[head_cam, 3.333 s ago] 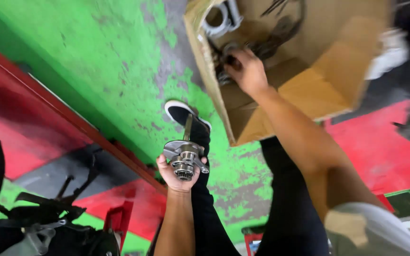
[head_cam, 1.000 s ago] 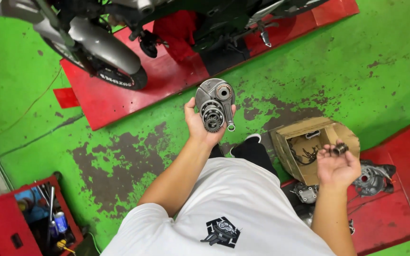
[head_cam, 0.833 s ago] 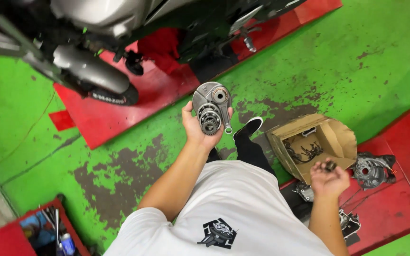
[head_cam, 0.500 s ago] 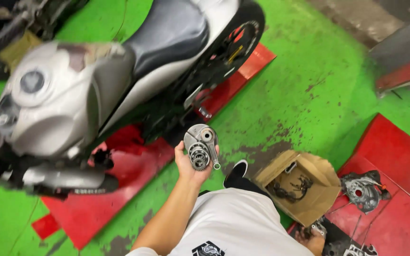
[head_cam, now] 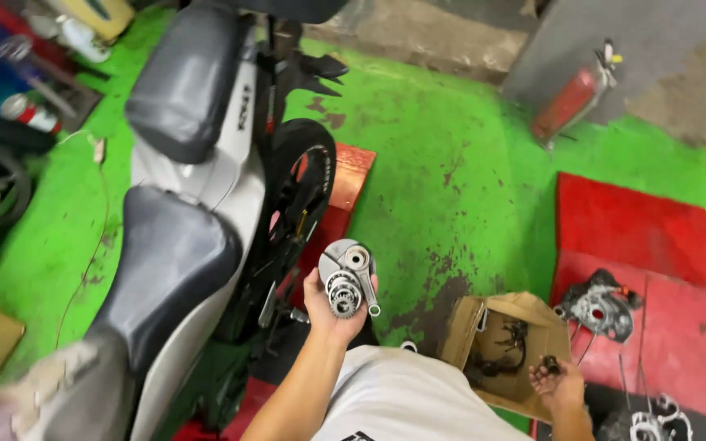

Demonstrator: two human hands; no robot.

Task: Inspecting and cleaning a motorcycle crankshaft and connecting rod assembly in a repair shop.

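Note:
My left hand holds up a grey metal crankshaft assembly with a gear and a projecting shaft, close to the rear wheel of a silver motorcycle. My right hand is low at the right, fingers curled around a small dark part, just beside an open cardboard box that holds dark metal parts.
The motorcycle with two dark seats fills the left, standing on a red mat. A metal engine cover lies on a red mat at right. A red extinguisher lies by the far wall on the green floor.
My view has swung up and right along the motorcycle to its rear wheel. The crankshaft stays raised in my left hand; my right hand has come out of the box holding a small part.

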